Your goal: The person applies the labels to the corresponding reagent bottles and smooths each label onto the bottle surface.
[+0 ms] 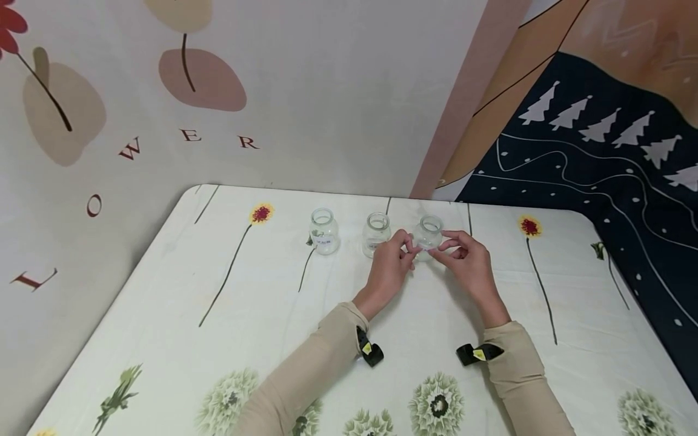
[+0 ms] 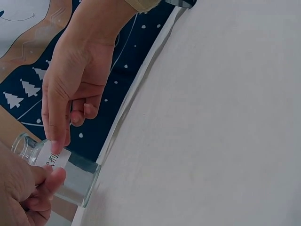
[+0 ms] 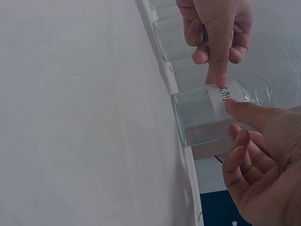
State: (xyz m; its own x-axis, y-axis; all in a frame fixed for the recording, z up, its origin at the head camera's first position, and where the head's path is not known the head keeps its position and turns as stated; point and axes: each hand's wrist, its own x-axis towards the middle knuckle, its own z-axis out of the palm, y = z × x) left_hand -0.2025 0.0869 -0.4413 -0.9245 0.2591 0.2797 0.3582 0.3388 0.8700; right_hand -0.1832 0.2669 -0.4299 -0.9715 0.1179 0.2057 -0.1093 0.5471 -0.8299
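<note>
A clear glass jar [image 1: 430, 225] with an open mouth stands upright at the right end of a row of jars. A white paper label [image 3: 216, 104] with dark printed characters lies on its front. From the left, my left hand [image 1: 386, 266] holds the jar, its thumb on the label's edge and its other fingers curled. On the opposite side, my right hand [image 1: 473, 269] has its thumb on the label and a finger at the jar's shoulder. In the right wrist view, the other right-hand fingers [image 3: 237, 165] curl loosely beside the glass.
Two more open glass jars stand to the left: a middle jar [image 1: 377, 225] close by my left hand and a labelled left jar [image 1: 324, 233] farther off. They are near the back of a table [image 1: 262, 351] with a flower-print cloth. A printed wall hanging [image 1: 327, 121] rises behind.
</note>
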